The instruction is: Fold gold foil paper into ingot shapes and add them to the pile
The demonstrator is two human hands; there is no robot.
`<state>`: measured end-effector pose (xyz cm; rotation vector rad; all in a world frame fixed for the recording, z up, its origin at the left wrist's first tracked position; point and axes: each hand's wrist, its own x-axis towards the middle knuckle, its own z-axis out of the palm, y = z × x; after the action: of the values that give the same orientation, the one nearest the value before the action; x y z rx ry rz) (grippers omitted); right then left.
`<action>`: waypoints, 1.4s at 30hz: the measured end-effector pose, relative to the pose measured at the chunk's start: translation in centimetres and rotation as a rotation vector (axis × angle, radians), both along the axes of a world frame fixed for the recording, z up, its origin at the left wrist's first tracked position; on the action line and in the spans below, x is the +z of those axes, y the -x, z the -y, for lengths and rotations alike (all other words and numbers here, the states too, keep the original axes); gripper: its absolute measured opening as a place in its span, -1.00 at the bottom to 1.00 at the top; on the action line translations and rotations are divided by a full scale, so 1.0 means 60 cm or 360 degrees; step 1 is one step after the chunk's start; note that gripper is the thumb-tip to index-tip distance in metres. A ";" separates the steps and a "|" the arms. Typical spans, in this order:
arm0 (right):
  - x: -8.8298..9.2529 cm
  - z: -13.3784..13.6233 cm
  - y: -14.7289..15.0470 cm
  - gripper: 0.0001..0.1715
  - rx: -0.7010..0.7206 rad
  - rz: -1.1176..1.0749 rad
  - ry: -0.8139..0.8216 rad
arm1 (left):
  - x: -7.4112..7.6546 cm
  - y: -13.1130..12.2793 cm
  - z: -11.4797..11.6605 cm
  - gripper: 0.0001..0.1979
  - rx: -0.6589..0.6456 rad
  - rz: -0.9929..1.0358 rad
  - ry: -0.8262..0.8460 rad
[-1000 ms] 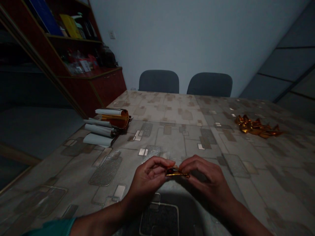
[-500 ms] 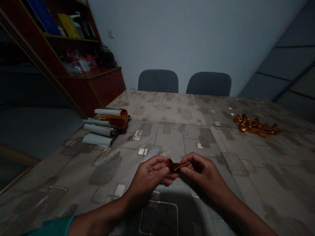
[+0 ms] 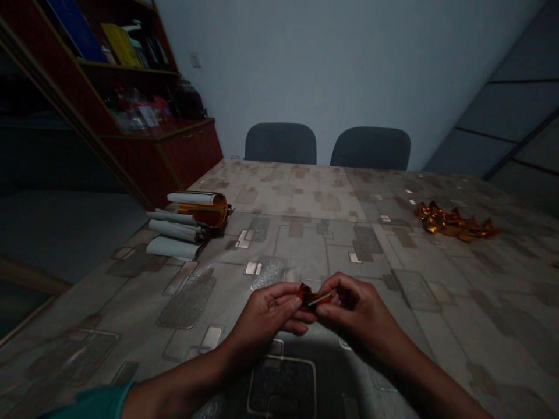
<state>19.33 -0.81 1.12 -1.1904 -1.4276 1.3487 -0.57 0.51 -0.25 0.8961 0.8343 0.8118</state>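
Observation:
Between my two hands is a small folded piece of gold foil paper, with a pale edge showing along its near side. My left hand pinches its left end between thumb and fingers. At the other end, the thumb and forefinger of my right hand are closed on the paper. Both hands are just above the patterned tablecloth. Part of the fold is hidden behind my fingers.
At the left lie curled sheets of gold foil paper with pale backs. A cluster of folded gold foil pieces sits at the right. Two grey chairs stand behind the table, and a red-brown cabinet is at the back left.
My right hand has shifted slightly left, closer to my left hand. The paper between them looks more bunched, and its pale edge is more visible.

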 end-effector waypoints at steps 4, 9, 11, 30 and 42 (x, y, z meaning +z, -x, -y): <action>0.006 -0.003 -0.001 -0.80 -0.0034 -0.0015 -0.0058 | 0.001 0.001 -0.005 -0.58 0.0031 -0.0004 0.0018; 0.008 -0.002 0.002 -0.85 -0.0069 0.0022 -0.0115 | 0.000 0.003 -0.005 -0.62 0.0044 -0.0015 -0.0023; 0.010 -0.001 0.003 -0.90 -0.0057 0.0080 -0.0139 | 0.000 0.002 -0.003 -0.64 0.0045 -0.0028 -0.0048; 0.015 0.001 0.003 -0.94 -0.0095 0.0252 -0.0252 | 0.004 0.003 -0.001 -0.67 0.0151 -0.0059 -0.0133; 0.020 0.002 0.010 -0.95 -0.0055 0.0365 -0.0386 | 0.007 0.001 0.005 -0.73 0.0154 -0.0167 -0.0231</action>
<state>18.75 -0.96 2.33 -1.2300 -1.6712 1.0060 -0.66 0.21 0.16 1.0402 0.9248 0.9246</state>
